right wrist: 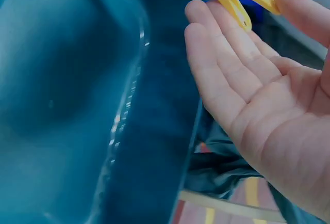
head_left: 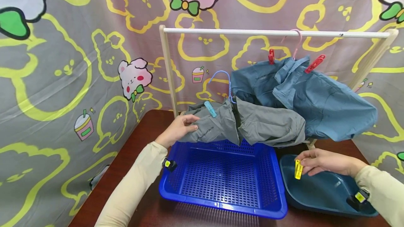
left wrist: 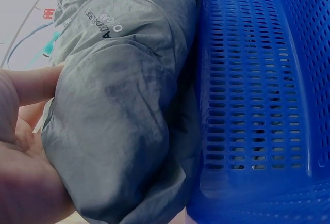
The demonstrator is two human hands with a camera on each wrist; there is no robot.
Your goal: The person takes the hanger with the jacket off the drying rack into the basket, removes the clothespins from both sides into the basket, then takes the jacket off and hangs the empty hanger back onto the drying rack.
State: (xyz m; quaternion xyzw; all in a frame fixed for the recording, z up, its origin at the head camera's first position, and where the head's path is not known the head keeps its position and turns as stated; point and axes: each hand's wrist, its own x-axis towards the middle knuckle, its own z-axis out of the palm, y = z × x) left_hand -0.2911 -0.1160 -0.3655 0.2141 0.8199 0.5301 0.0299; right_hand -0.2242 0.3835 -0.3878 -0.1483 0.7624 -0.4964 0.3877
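My left hand (head_left: 180, 129) grips the left end of a grey garment (head_left: 268, 122) with small dark lettering. In the left wrist view, the fingers (left wrist: 38, 84) lie along the cloth's edge. The garment hangs on a blue hanger (head_left: 229, 87), whose hook shows below the rail. A light-blue clothespin (head_left: 210, 109) is clipped at its left shoulder. Above the teal basin, my right hand (head_left: 328, 164) pinches a yellow clothespin (head_left: 298, 169) between thumb and fingertips, and the right wrist view shows its other fingers (right wrist: 221, 74) extended.
A white rail (head_left: 246, 32) on wooden posts holds a blue garment (head_left: 331, 101) on a pink hanger (head_left: 297, 43), with red clothespins (head_left: 315, 63) on its shoulders. Below stand a blue perforated basket (head_left: 221, 204) and, at right, a teal basin (head_left: 331, 209), on a brown table (head_left: 139, 143).
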